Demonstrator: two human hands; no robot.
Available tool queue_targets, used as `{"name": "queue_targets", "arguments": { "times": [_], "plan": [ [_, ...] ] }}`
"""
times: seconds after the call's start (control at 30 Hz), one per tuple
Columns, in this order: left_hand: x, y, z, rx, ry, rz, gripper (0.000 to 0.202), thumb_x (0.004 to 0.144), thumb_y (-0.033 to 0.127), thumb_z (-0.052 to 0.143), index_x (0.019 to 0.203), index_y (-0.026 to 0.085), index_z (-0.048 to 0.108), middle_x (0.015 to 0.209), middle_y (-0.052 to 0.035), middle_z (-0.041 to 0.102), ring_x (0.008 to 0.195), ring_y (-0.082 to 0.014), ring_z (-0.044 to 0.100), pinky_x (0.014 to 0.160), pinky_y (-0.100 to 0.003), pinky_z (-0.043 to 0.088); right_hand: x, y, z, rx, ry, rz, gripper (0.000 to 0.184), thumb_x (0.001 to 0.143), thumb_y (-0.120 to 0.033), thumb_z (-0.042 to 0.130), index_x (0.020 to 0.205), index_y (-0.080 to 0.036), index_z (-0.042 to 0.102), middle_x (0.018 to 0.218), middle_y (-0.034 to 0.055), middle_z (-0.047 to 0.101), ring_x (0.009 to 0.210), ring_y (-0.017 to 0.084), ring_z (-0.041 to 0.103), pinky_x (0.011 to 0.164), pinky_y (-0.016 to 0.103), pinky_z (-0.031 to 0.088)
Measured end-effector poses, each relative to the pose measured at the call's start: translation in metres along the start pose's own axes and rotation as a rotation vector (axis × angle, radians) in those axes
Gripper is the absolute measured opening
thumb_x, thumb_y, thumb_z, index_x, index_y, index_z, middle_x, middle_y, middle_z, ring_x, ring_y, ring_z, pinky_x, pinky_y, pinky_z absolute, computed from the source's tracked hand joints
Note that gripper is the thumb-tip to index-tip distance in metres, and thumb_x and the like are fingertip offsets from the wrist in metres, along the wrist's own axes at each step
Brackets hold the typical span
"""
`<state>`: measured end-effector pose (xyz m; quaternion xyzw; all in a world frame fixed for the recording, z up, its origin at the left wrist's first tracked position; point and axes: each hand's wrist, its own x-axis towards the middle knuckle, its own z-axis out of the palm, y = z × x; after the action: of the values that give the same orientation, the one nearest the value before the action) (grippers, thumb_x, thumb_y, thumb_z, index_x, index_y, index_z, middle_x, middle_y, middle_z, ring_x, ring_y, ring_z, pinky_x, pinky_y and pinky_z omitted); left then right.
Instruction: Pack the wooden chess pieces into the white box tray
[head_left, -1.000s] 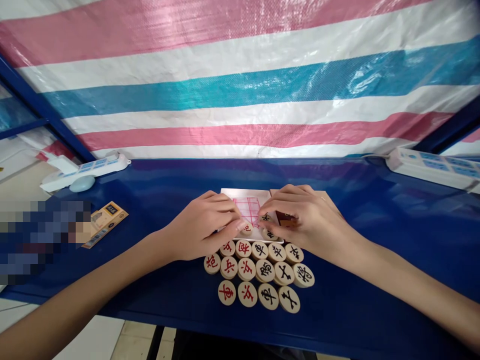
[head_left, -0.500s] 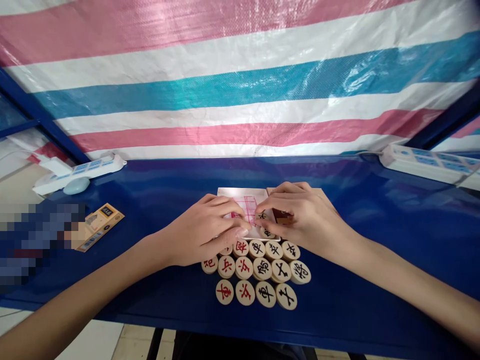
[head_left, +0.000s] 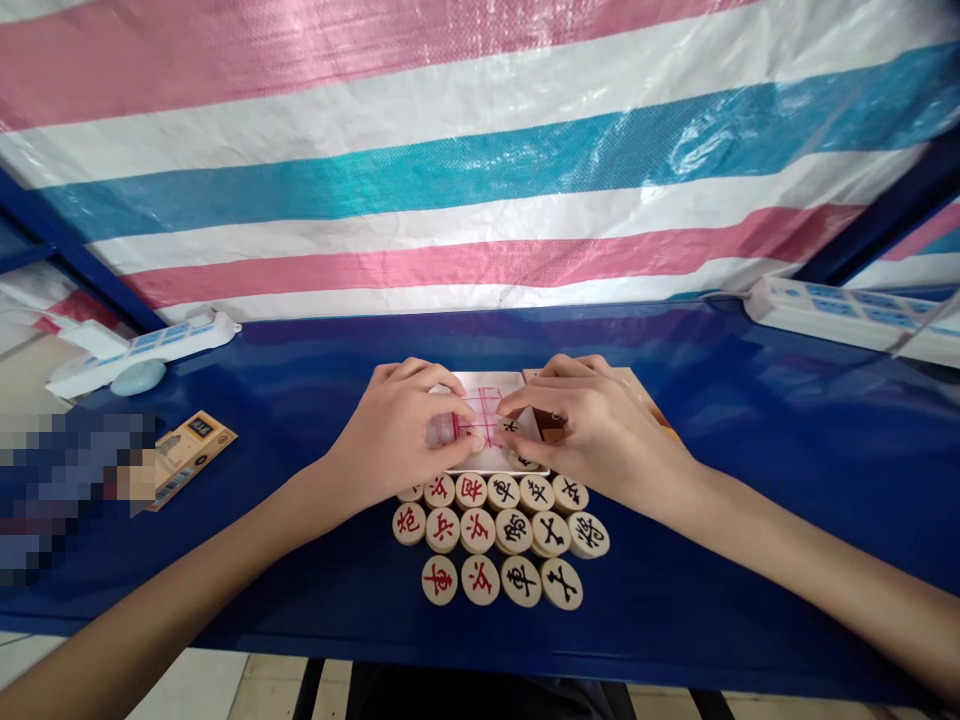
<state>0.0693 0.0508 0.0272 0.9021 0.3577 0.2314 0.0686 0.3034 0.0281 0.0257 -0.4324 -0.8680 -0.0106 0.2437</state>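
My left hand is curled at the left side of a shallow white box, its thumb and fingers closed round part of a clear folded plastic sheet printed with a red grid. At the box's right side, my right hand has thumb and forefinger around a round Chinese chess piece with a black character. Another black-marked piece lies just below it, partly hidden by the thumb. In front of the box stand rows of wooden chess pieces, red characters on the left and black on the right.
A brown printed box part lies behind my right hand. A yellow card package rests at the left. Power strips stand at the back left and back right, with a pale blue mouse-like object by the left one. Striped sheeting hangs behind.
My left hand has drawn back and left, its fingers curling from a flatter pose and showing more of the sheet. The right hand stays at the box. The view has shifted slightly.
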Motion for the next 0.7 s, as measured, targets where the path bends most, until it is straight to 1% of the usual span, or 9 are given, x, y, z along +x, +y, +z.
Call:
{"name": "queue_targets", "arguments": {
  "times": [0.1,0.2,0.3,0.4,0.5,0.57,0.7],
  "plan": [
    [0.0014,-0.0044,0.0013,-0.024,-0.021,-0.027,0.018,0.082,0.046,0.073,0.088,0.029,0.074,0.113,0.0012,0.067,0.109,-0.0252,0.055,0.095,-0.049,0.034,0.0002,-0.0009,-0.0002,0.024,-0.002,-0.010,0.008,0.084,-0.025,0.070,0.091,-0.028,0.070,0.071,-0.0027,0.067,0.077,0.020,0.053,0.078,0.038,0.034],
    [0.0024,-0.0084,0.0009,-0.093,-0.066,-0.037,0.021,0.080,0.048,0.074,0.092,0.030,0.074,0.113,0.0017,0.067,0.107,-0.0238,0.056,0.095,-0.047,0.036,0.0000,-0.0006,-0.0002,0.023,0.001,-0.023,0.008,0.085,-0.026,0.068,0.093,-0.028,0.070,0.074,-0.0022,0.069,0.078,0.020,0.054,0.079,0.038,0.034],
    [0.0025,-0.0104,0.0005,-0.116,-0.082,-0.041,0.026,0.076,0.049,0.076,0.094,0.030,0.074,0.114,0.0003,0.066,0.106,-0.0252,0.055,0.093,-0.048,0.037,0.0002,0.0001,0.0005,0.012,0.008,-0.032,0.008,0.086,-0.027,0.067,0.093,-0.028,0.070,0.074,-0.0015,0.070,0.078,0.021,0.056,0.079,0.039,0.034],
    [0.0019,-0.0110,0.0014,-0.113,-0.082,-0.063,0.022,0.076,0.047,0.077,0.090,0.031,0.074,0.117,-0.0001,0.066,0.110,-0.0273,0.053,0.091,-0.049,0.037,0.0009,0.0001,0.0010,-0.003,0.007,-0.035,0.006,0.086,-0.027,0.067,0.091,-0.027,0.070,0.073,-0.0014,0.069,0.076,0.021,0.055,0.079,0.038,0.034],
    [0.0019,-0.0104,0.0031,-0.121,-0.057,-0.080,0.017,0.077,0.045,0.077,0.087,0.030,0.074,0.117,0.0001,0.066,0.112,-0.0280,0.052,0.092,-0.050,0.037,0.0014,-0.0008,-0.0001,0.003,0.008,-0.038,0.005,0.085,-0.025,0.068,0.089,-0.027,0.070,0.071,-0.0021,0.067,0.075,0.020,0.053,0.078,0.038,0.034],
    [0.0019,-0.0088,0.0034,-0.143,-0.017,-0.083,0.017,0.078,0.044,0.077,0.087,0.029,0.074,0.116,0.0000,0.066,0.111,-0.0268,0.053,0.093,-0.050,0.039,0.0011,-0.0017,-0.0016,0.010,0.017,-0.034,0.009,0.083,-0.022,0.068,0.091,-0.027,0.069,0.071,-0.0028,0.067,0.075,0.020,0.053,0.077,0.037,0.035],
    [-0.0002,-0.0035,0.0004,-0.227,0.090,-0.045,0.015,0.082,0.035,0.074,0.094,0.027,0.071,0.110,0.0002,0.068,0.105,-0.0204,0.056,0.096,-0.042,0.043,-0.0007,-0.0039,-0.0042,0.067,0.065,-0.005,0.020,0.084,-0.023,0.068,0.104,-0.028,0.068,0.076,-0.0028,0.068,0.074,0.018,0.058,0.074,0.035,0.037]
  ]
}}
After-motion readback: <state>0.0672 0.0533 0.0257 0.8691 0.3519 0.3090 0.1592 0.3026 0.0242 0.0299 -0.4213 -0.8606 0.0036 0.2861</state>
